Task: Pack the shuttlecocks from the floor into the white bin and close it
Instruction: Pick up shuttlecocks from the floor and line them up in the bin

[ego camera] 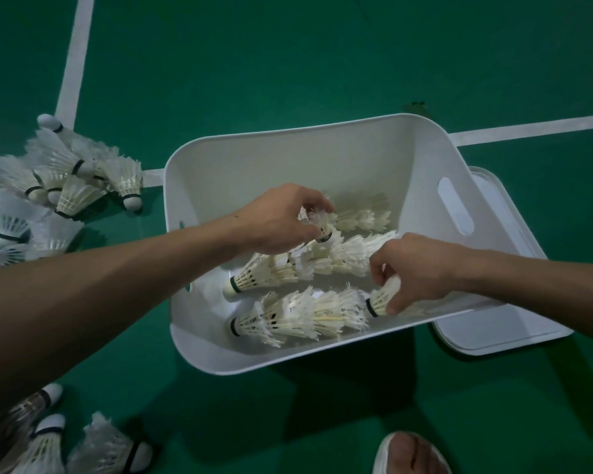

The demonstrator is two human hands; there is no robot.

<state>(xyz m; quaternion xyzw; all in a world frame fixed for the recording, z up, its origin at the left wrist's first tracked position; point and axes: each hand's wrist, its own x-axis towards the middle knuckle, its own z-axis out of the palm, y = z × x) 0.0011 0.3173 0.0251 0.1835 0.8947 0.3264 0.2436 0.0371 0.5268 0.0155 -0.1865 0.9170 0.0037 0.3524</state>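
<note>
A white bin [288, 145] stands open on the green floor. Inside it lie rows of nested white shuttlecocks [298, 313]. My left hand [278, 224] is over the middle of the bin, fingers curled round a shuttlecock [322, 229] above the middle row. My right hand [415, 271] is at the bin's near right side and pinches another shuttlecock [382, 299] at the end of the front row. Loose shuttlecocks lie in a pile [62, 176] on the floor to the left, with more shuttlecocks [48, 446] at the bottom left.
The bin's white lid [514, 333] lies flat on the floor, partly under the bin's right side. White court lines [76, 59] cross the floor. A foot in a white slipper [408, 453] is at the bottom edge.
</note>
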